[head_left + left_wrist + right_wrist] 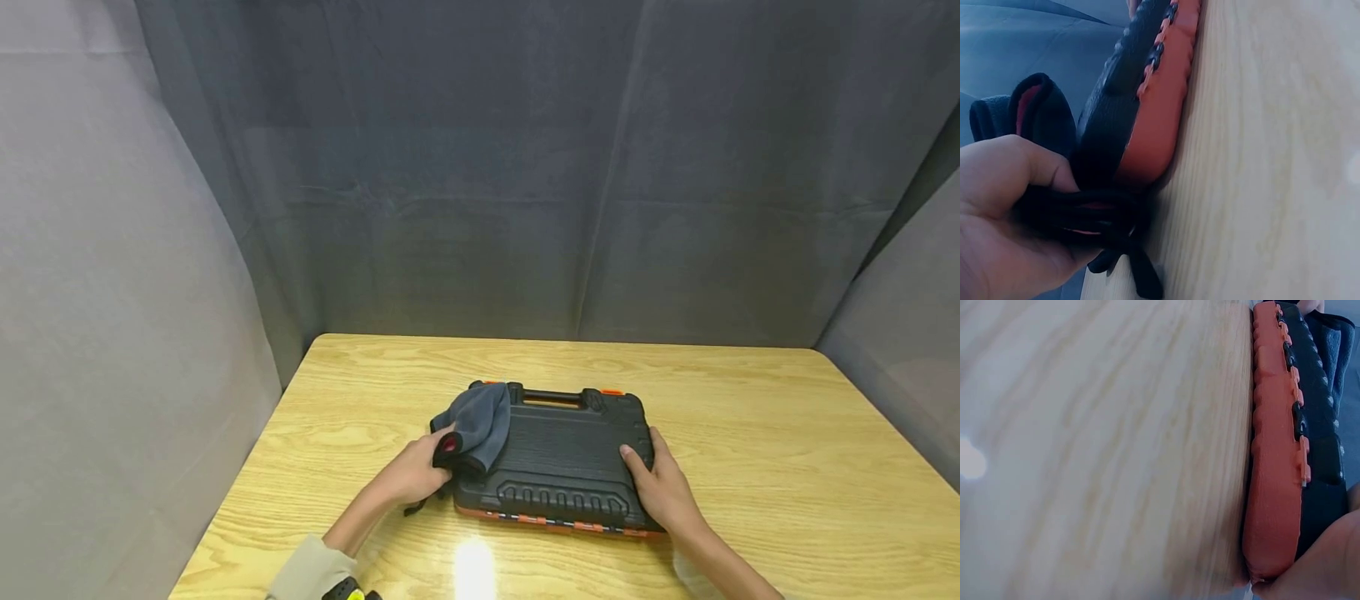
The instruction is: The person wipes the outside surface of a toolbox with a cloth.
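A black plastic tool case (570, 450) with an orange lower half (1275, 456) lies flat on the table, its handle (552, 398) at the far side. Over its left end drapes a grey-blue cloth (483, 421) with black edging and a dark red spot. My left hand (416, 471) grips the cloth's bunched black edge (1085, 215) beside the case's near left corner; a short black strap (1142, 272) hangs from it. With the thumb on the lid and fingers along the side, my right hand (663, 487) holds the case's right end. Some of its fingers are hidden.
The light wood-grain table (787, 433) extends around the case. Behind it hangs a dark grey curtain (480, 183), with pale fabric (112, 333) at the left side and more at the right. A bright reflection shows near the front.
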Available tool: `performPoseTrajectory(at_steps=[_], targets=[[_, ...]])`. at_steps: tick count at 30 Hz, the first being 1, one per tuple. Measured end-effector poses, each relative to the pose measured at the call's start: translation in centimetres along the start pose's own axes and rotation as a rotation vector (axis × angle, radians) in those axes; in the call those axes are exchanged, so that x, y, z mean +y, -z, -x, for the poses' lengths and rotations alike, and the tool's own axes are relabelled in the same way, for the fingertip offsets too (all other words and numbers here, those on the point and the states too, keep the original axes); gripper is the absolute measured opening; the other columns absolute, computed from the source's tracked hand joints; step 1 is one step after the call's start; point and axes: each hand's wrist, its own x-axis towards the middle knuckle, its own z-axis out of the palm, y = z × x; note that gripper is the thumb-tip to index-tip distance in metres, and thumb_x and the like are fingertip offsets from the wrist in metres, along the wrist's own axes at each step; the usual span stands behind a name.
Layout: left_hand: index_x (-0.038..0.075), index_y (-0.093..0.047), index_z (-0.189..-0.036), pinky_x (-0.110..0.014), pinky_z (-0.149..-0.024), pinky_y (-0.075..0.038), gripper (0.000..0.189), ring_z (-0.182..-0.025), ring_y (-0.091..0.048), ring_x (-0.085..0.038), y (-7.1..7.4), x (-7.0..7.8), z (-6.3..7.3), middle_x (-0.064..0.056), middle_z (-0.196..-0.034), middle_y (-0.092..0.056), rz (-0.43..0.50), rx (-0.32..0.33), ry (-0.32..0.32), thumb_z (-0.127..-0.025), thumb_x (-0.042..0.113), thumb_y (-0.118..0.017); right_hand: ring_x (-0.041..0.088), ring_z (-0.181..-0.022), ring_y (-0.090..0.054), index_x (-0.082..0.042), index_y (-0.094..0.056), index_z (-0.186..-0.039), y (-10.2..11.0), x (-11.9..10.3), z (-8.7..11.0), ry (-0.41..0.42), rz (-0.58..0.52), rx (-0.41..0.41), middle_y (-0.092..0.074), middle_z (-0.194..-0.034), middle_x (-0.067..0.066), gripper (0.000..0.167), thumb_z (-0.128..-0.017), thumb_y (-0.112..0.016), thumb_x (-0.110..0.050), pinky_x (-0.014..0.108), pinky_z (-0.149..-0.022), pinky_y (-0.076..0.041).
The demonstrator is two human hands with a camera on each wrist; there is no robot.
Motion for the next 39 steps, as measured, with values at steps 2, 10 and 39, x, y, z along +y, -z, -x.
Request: performPoseTrajectory(at_steps=[2,10,39], targets=[[-0.001,-0.034,-0.154,-0.044,-0.085,-0.042,0.078,-0.119,-0.054,-0.032,0.0,0.2,0.4,-0.027,-0.142,-0.049,0.008,-0.005,0.003,-0.08,-0.006,-0.057,0.051,-0.144,-0.009,0.009,0.005,-0.155,0.0,-0.1,0.0,0.003,-0.004,0.0,-0.006,-0.157,0.037,0.08,-0.108,-0.043,-0.034,0.061,-0.115,-0.015],[0.0,-0.033,-0.154,-0.043,-0.08,-0.043,0.081,-0.102,-0.056,-0.027,-0.3,1.1,1.8,-0.027,-0.14,-0.051,0.023,-0.014,-0.002,-0.078,-0.008,-0.058,0.052,-0.144,-0.008,0.01,0.005,-0.154,-0.1,-0.2,0.1,-0.001,-0.006,0.006,-0.005,-0.157,0.038,0.079,-0.108,-0.043,-0.032,0.061,-0.115,-0.015],[-0.002,-0.052,-0.138,-0.066,-0.106,-0.031,0.052,-0.124,-0.048,-0.039,-0.1,1.2,4.7,-0.018,-0.136,-0.055,0.326,-0.089,0.091,-0.086,-0.004,-0.057,0.053,-0.143,-0.012,0.01,0.003,-0.154,-0.1,0.2,-0.1,0.011,0.026,0.011,-0.009,-0.156,0.039,0.08,-0.108,-0.042,-0.036,0.062,-0.114,-0.016]])
